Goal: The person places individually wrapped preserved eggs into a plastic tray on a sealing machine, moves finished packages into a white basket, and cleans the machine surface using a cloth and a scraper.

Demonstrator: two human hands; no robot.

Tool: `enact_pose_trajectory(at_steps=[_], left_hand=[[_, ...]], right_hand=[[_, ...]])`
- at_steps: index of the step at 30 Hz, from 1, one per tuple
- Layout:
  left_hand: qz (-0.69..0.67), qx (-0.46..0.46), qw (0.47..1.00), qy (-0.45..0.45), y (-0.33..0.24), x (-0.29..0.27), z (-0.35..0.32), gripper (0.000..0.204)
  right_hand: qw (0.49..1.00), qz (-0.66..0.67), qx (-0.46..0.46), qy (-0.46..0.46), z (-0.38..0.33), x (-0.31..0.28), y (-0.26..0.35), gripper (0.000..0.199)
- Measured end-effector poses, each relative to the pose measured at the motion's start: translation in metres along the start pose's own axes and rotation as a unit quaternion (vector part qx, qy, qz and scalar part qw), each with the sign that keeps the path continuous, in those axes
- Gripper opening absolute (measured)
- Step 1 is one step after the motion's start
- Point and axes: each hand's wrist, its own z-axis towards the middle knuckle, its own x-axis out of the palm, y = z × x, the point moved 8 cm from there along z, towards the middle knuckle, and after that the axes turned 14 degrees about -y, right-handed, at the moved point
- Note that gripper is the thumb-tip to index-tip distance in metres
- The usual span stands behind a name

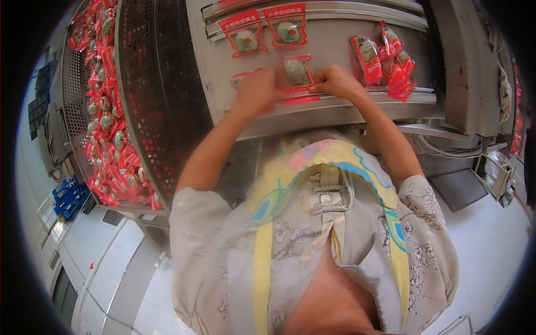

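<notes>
From the head camera I looked down on a grey metal conveyor bed [335, 39], and I placed everything against it. At its near edge both hands met on one red-bordered egg pouch [297, 75]. My left hand [258, 89] was closed over the pouch's left side and my right hand [335, 82] pinched its right edge, so the pouch lay flat and square on the bed, I judged to line it up with the others.

Farther up the bed, by its far rail, two like pouches [267, 34] lay side by side, each with a red header strip and a clear window showing a pale round egg. At the bed's right end a loose heap of pouches [391, 61] overlapped at angles, probably waiting to be straightened. Left of the bed, past a dark perforated panel [162, 84], a sloping tray [75, 89] held a dense bank of the same red packs [109, 123]. Print was too small to read.
</notes>
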Motion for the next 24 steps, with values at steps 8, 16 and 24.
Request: enact_pose_trajectory(at_steps=[8,16,24], left_hand=[[0.004,-0.063,0.992,-0.111,0.011,0.005,0.007,0.036],[0.032,0.081,0.976,-0.200,-0.035,-0.015,-0.029,0.031],[-0.023,0.265,0.959,-0.093,-0.077,0.004,-0.037,0.032]], right_hand=[[0.996,0.091,0.025,0.003,0.003,0.007,-0.018,0.033],[0.979,0.021,-0.083,-0.188,-0.030,-0.023,0.006,0.022],[0.957,0.117,-0.135,-0.228,-0.078,-0.056,-0.009,0.017]])
